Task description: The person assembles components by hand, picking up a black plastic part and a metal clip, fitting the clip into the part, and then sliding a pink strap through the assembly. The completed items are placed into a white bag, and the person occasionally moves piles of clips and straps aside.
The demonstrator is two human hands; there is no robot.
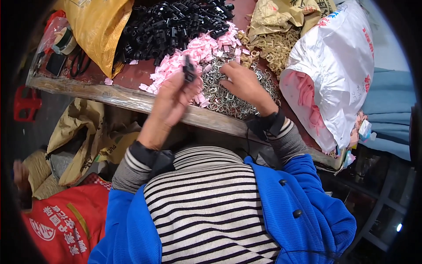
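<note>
The left hand (172,100) pinches a blurred black part (189,71); the right hand (247,84), fingers apart, partly hides metal loops (222,100).

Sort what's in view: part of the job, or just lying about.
Part of the job, apparently:
black part in the left hand
heaped black parts
pink pieces
silver metal pieces by the right hand

Just lying about, it seems:
red stool
open brown sack
</note>
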